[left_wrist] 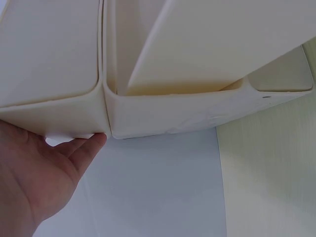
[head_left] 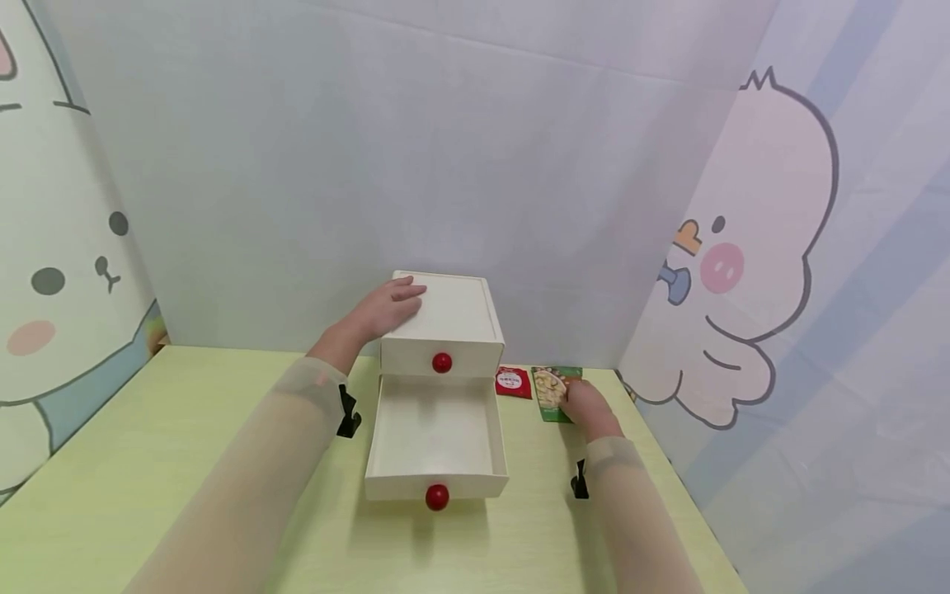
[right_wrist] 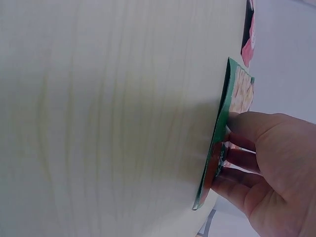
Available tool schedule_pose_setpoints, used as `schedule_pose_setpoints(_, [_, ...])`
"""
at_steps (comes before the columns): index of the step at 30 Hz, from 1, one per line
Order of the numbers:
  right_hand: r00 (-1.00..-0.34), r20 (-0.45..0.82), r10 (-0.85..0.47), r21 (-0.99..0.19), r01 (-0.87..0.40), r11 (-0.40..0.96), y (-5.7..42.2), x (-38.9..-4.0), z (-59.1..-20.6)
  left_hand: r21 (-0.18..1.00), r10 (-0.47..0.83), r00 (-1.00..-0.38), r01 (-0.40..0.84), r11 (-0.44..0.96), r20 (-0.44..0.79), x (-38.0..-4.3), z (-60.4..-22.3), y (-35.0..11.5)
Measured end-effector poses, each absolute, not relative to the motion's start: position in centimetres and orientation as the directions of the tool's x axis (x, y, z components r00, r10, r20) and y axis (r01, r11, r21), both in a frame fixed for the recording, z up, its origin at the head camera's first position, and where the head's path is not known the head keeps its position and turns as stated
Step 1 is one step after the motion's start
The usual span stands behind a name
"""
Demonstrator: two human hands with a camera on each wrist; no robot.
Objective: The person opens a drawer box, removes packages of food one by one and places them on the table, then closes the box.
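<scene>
A small white drawer cabinet [head_left: 453, 307] with red knobs stands on the table. Its lower drawer [head_left: 430, 429] is pulled out, and no object shows inside; the upper drawer [head_left: 408, 358] is closed. My left hand [head_left: 382, 310] rests on the left part of the cabinet top, its fingers stretched across it. In the left wrist view those fingers [left_wrist: 88, 150] touch the cabinet's top surface. To the right of the cabinet, my right hand [head_left: 590, 407] pinches a green food packet [head_left: 549, 389] with a food picture. In the right wrist view, thumb and fingers grip the packet [right_wrist: 222, 118].
A small red packet [head_left: 514, 382] lies between the cabinet and the green packet. The light yellow-green table [head_left: 193, 462] ends at a pale curtain [head_left: 475, 165] behind. Another curtain with a cartoon figure [head_left: 757, 231] hangs along the right edge.
</scene>
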State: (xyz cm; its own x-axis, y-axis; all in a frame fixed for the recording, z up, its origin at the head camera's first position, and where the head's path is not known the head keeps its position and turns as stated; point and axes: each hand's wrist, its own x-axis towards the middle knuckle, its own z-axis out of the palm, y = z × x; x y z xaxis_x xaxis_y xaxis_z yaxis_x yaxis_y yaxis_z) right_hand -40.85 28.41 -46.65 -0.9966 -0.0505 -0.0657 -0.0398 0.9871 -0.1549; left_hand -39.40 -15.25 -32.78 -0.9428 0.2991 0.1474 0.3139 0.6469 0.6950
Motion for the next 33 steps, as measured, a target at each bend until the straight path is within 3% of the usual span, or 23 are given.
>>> schedule_pose_setpoints(16, [-0.992, -0.094, -0.079, -0.154, -0.064, 0.986, 28.9, -40.5, -46.5, 0.708, 0.290, -0.946, 0.305, 0.637, 0.147, -39.3, -32.9, -15.2])
schedule_pose_setpoints(22, [-0.981, -0.061, -0.185, -0.141, -0.175, 0.974, 29.2, -39.8, -45.2, 0.709, 0.289, -0.947, 0.302, 0.638, 0.143, -39.3, -32.9, -15.0])
schedule_pose_setpoints(27, [-0.964, 0.067, -0.259, -0.271, -0.267, 0.925, 27.5, -37.7, -42.6, 0.715, 0.286, -0.947, 0.303, 0.631, 0.148, -39.2, -32.9, -14.8])
schedule_pose_setpoints(33, [-0.934, 0.243, -0.262, -0.468, -0.349, 0.812, 23.4, -31.9, -37.7, 0.720, 0.282, -0.947, 0.301, 0.625, 0.151, -39.1, -32.8, -15.1])
